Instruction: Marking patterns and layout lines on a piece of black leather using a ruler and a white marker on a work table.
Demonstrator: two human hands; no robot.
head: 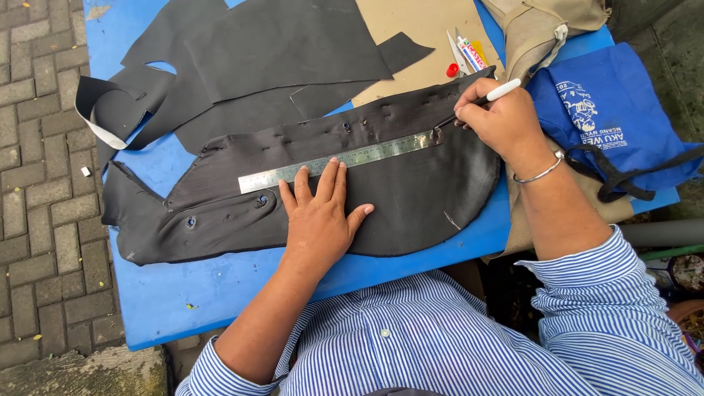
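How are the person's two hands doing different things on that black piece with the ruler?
The left hand lies flat and open, fingers spread, pressing on the metal ruler; the right hand is curled around a white pen. The left hand's wrist is bare; the right hand's wrist wears a thin bangle. The left hand sits mid-ruler, the right hand at the ruler's far end. Both rest over the black material.

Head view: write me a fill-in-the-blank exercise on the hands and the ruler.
1. The left hand presses flat on the metal ____.
2. The right hand holds a ____ with a white cap.
3. The ruler lies on a black sheet spread over a ____ table.
4. A thin ____ circles the right wrist.

Missing words: ruler; pen; blue; bracelet
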